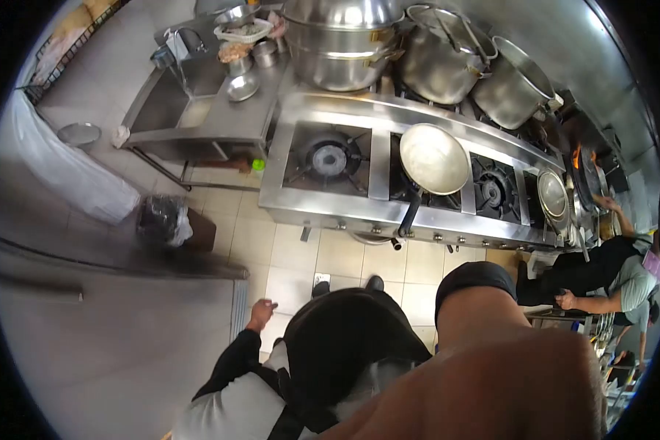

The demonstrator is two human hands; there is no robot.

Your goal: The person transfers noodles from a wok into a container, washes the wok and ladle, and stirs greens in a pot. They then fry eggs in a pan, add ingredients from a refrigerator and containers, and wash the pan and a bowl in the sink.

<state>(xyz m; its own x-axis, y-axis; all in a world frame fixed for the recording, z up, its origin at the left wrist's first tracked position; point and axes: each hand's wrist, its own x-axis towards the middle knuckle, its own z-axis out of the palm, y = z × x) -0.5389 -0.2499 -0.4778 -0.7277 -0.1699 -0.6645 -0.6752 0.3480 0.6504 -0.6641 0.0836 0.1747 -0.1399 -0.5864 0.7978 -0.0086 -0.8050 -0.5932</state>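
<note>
Steel worktop (125, 345) is seen at the near left, blurred, with its right edge just beside the left hand (260, 312). The left hand is held low over the tiled floor (337, 257), at the end of a black sleeve. Its grip appears loosely curled and nothing is seen in it; how far it is closed cannot be told at this size. The right hand is not shown: only a bare arm (491, 374) with a black sleeve is seen close to the camera at the near right.

Left of the hand and a little farther off, a bin (161, 218) lined with a black bag is noted on the floor. Across the floor, a steel range (378, 165) is set. An unlit burner (330, 158) is recorded at its left. To the right of that burner, a frying pan (434, 158) is placed on the range, its dark handle pointed toward the near side. Behind the range, three large stock pots (345, 37) are lined up. At the far left, a sink unit (191, 110) carrying small bowls is noted.

At the far right, a flame (576, 155) is observed, and a co-worker (601, 271) in dark clothing is seen bent over, well apart from the left hand.
</note>
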